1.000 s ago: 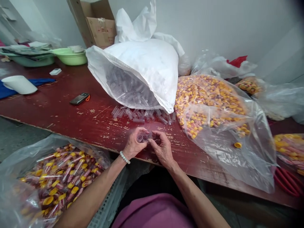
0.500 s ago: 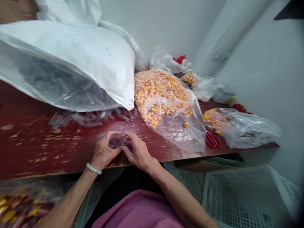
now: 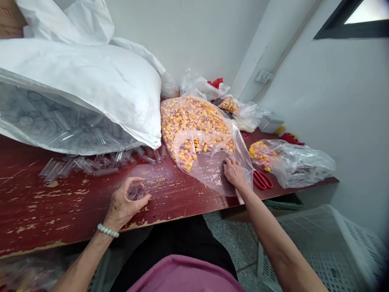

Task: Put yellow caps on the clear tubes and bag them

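My left hand (image 3: 126, 202) is curled around a bundle of several clear plastic tubes (image 3: 137, 190), held with their round ends up over the table. My right hand (image 3: 234, 172) rests at the mouth of a clear plastic bag (image 3: 209, 172), its fingers bent down; whatever is under the fingertips is hidden. Inside that bag lies a heap of small yellow and pink caps (image 3: 200, 117). More clear tubes (image 3: 80, 164) lie loose on the table beyond my left hand, in front of a large white sack (image 3: 121, 69) that is full of them.
The red table (image 3: 91, 202) has worn paint. Red-handled scissors (image 3: 263, 180) lie right of the cap bag, beside a smaller bag (image 3: 299, 162) with similar pieces. A white perforated crate (image 3: 304, 239) stands below on the right. Several other bags (image 3: 203, 87) sit against the wall.
My right hand has left the tubes and moved right to the cap bag, where a single yellow cap lay. My left hand keeps the tubes, slightly further left in view.
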A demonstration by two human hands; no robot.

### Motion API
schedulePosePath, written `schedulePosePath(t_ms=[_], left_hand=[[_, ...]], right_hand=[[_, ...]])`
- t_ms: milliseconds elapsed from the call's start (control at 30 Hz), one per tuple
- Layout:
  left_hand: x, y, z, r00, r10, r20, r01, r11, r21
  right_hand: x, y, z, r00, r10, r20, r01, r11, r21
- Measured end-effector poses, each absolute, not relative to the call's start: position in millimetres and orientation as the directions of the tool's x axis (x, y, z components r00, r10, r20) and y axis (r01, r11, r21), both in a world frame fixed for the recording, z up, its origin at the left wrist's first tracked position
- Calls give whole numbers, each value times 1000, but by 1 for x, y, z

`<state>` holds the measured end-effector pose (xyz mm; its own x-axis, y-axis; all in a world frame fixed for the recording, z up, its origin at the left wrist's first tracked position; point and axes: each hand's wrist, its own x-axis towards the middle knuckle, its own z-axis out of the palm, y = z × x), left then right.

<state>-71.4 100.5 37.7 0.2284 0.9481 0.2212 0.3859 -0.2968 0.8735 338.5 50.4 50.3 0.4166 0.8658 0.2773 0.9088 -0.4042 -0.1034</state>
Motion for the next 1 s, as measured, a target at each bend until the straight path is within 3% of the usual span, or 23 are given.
schedulePosePath(t_ms=[233, 533, 667, 733, 800, 867, 933, 1000], left_hand=[[-71, 98, 42, 239, 944, 228, 366, -305, 879], [-66, 93, 50, 233, 945, 230, 298, -294, 908], [-67, 92, 50, 248, 936, 248, 249, -309, 918], [-67, 92, 49, 246, 936, 251, 241, -310, 920], [-67, 92, 49, 240, 936, 259, 253, -318, 914], [-67, 92, 48, 233, 933, 276, 287, -337, 897], [-68, 92, 48, 228, 928, 296, 333, -360, 871], [-69, 92, 49, 230, 920, 316, 379, -384, 842]], right_hand=[[373, 51, 50, 555, 800, 226, 821, -571, 2], [378, 40, 68, 285, 958, 15, 956, -286, 71], [370, 26, 77, 236, 970, 51, 969, -239, 69], [359, 21, 81, 247, 959, 139, 965, -256, 52], [336, 17, 88, 303, 899, 315, 953, -287, -98], [298, 15, 96, 404, 787, 465, 885, -208, -417], [245, 14, 105, 450, 747, 490, 692, 56, -720], [186, 17, 111, 367, 783, 502, 459, 317, -830]])
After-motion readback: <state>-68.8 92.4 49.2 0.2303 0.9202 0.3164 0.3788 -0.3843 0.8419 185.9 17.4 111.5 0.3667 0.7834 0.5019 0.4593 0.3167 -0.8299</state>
